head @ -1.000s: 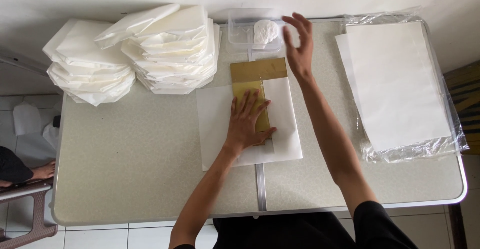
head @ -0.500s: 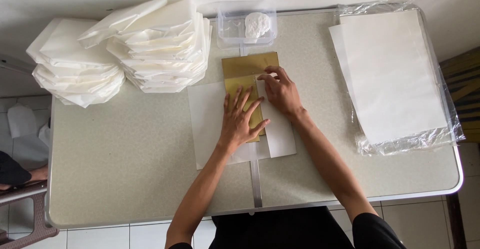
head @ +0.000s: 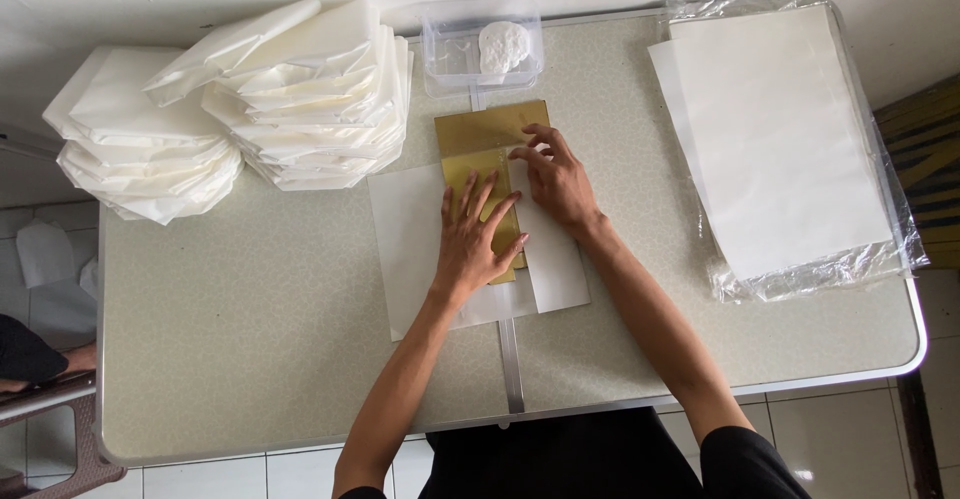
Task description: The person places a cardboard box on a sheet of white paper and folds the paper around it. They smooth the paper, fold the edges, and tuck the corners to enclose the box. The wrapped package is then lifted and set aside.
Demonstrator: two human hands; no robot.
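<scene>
A gold sheet [head: 478, 134] lay near the middle of the pale speckled surface [head: 250, 329], resting on a larger sheet of white paper [head: 410, 249]. The left hand [head: 478, 239] lay flat and open on the lower half of the gold sheet, fingers spread and pointing away from the person, pressing it down onto the white paper. The right hand [head: 556, 181] sat just to the right of the gold sheet, its fingers bent and its fingertips touching the sheet's right edge where a strip of the white paper overlapped it; whether those fingers pinched the paper or only pressed on it could not be told. The upper part of the gold sheet stayed uncovered beyond both hands.

Just beyond the gold sheet's far edge stood a small clear plastic box [head: 484, 49] with a white lump inside. To the left of the gold sheet, and farther from the person, sat two heaps of folded white paper packets [head: 300, 99], one beside the other. Well to the right of the gold sheet lay a stack of plain white sheets [head: 780, 129] on an opened clear plastic wrapper [head: 890, 249], near the surface's right edge.
</scene>
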